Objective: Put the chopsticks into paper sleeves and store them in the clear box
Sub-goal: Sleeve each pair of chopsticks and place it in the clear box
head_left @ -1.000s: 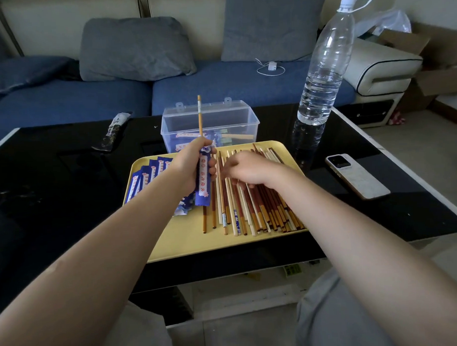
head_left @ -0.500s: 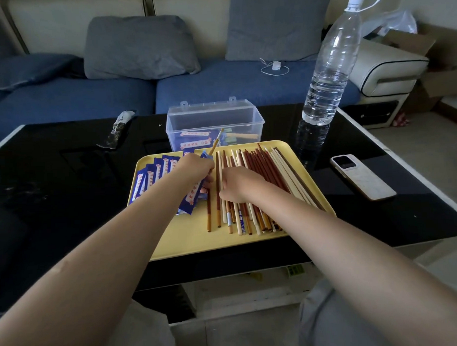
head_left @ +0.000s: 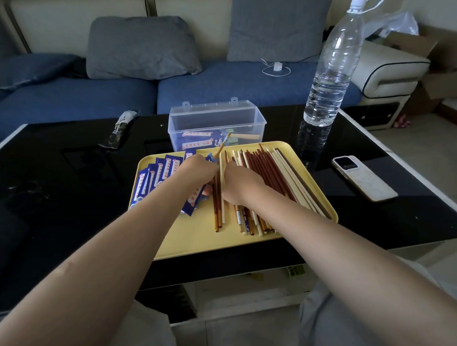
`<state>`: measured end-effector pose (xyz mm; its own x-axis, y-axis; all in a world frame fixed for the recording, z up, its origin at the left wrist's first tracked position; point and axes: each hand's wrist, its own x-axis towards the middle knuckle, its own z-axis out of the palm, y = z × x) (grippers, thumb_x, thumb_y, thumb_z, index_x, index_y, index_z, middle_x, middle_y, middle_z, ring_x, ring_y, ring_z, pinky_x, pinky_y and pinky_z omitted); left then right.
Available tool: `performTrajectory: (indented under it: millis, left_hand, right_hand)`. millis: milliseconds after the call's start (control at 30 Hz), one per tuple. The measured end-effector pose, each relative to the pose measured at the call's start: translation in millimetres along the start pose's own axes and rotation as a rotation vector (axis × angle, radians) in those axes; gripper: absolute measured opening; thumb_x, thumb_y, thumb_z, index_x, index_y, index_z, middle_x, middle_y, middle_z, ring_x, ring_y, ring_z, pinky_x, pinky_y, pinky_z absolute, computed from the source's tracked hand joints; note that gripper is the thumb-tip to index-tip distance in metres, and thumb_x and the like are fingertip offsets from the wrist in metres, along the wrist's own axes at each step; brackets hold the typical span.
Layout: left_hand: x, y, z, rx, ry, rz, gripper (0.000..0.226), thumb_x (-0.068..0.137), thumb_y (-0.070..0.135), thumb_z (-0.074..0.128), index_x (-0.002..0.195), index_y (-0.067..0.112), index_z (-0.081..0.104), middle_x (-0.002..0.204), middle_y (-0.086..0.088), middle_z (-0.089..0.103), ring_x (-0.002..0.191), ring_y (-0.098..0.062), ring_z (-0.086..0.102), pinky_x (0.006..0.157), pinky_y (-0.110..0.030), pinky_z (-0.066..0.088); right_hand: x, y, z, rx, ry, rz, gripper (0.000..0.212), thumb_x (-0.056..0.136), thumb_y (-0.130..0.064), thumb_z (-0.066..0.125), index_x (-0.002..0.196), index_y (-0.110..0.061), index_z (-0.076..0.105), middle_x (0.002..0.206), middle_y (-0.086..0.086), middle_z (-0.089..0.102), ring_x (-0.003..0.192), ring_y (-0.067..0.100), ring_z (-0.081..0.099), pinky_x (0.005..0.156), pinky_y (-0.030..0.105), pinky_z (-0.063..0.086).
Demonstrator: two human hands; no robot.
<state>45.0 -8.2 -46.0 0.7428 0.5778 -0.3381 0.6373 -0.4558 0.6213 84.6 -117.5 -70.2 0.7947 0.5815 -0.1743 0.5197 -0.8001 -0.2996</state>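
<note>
The left hand (head_left: pixel 200 171) grips a blue paper sleeve (head_left: pixel 194 200) with one chopstick (head_left: pixel 222 148) poking out beyond its knuckles. Just right of it, the right hand (head_left: pixel 242 181) rests curled on the loose chopsticks (head_left: pixel 271 176) on the yellow tray (head_left: pixel 198 241); whether it holds one is unclear. The clear box (head_left: pixel 216 121) stands beyond both hands

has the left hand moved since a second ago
Yes. The left hand, raised before with its chopstick upright against the clear box, has come down onto the yellow tray, the chopstick now tilted low.
</note>
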Motion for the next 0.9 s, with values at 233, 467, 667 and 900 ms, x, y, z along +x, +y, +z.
performTrajectory:
  millis: [233, 467, 667, 900]
  left_hand:
    - [-7, 2, 0, -0.221, -0.081, -0.025, 0.029, 0.1, 0.034, 0.055, 0.102, 0.006, 0.062, 0.085, -0.009, 0.074, 0.07, -0.02, 0.073, 0.056, -0.028, 0.057]
    - [-5, 6, 5, -0.52, -0.155, -0.028, 0.018, 0.101, 0.015, 0.051, 0.103, 0.0, 0.06, 0.08, -0.015, 0.072, 0.065, -0.025, 0.069, 0.07, -0.036, 0.06]
    - [-15, 11, 1, -0.516, -0.269, 0.017, 0.007, 0.103, 0.016, 0.047, 0.103, 0.011, 0.053, 0.088, -0.014, 0.073, 0.064, -0.023, 0.069, 0.061, -0.032, 0.058]
    - [-15, 11, 4, -0.482, -0.269, 0.056, 0.013, 0.097, 0.013, 0.044, 0.098, 0.003, 0.053, 0.075, -0.013, 0.067, 0.055, -0.022, 0.063, 0.058, -0.034, 0.055]
  right_hand:
    - [-7, 19, -43, 0.204, 0.022, -0.051, 0.021, 0.095, -0.022, 0.057, 0.107, -0.014, 0.072, 0.096, 0.007, 0.071, 0.073, 0.015, 0.065, 0.061, 0.027, 0.048]
    - [-12, 49, -73, 0.975, 0.059, -0.127, 0.009, 0.094, -0.009, 0.067, 0.103, -0.011, 0.068, 0.093, 0.006, 0.078, 0.085, 0.017, 0.076, 0.073, 0.027, 0.056]
    - [-1, 60, -73, 1.261, 0.369, -0.085, 0.026, 0.105, -0.024, 0.053, 0.094, -0.007, 0.07, 0.059, -0.001, 0.052, 0.05, 0.012, 0.045, 0.048, 0.025, 0.037]
    - [-2, 66, -84, 1.433, 0.508, 0.133, 0.037, 0.109, -0.032, 0.041, 0.082, -0.011, 0.056, 0.048, -0.006, 0.034, 0.039, 0.009, 0.027, 0.039, 0.022, 0.022]
